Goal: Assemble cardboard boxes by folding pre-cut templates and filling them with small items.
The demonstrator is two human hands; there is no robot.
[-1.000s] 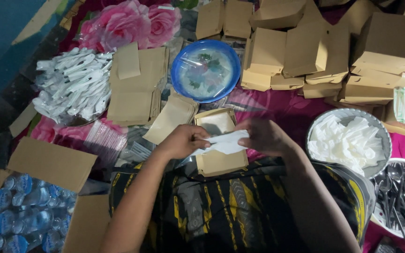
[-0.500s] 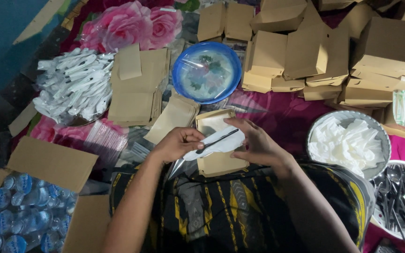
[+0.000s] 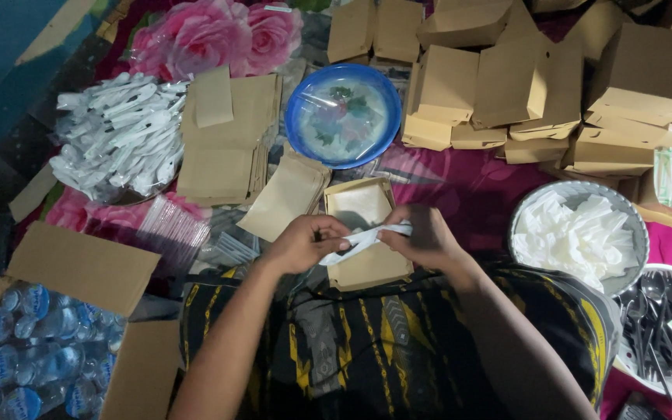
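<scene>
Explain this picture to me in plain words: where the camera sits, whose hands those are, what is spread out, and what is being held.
There is no machine here. The camera is worn on a person's head and looks down, so the two bare arms reaching up from the bottom are that person's own. The left hand and the right hand together hold a white rolled napkin, seemingly wrapped around something dark, over an open brown cardboard box.

Around it, on a magenta flowered cloth: a blue bowl, flat brown paper sleeves, a heap of white wrapped cutlery on the left, and many folded brown boxes at the top right. On the right stand a bowl of white napkins and a bowl of black cutlery. Bottom left is a carton of water bottles.
</scene>
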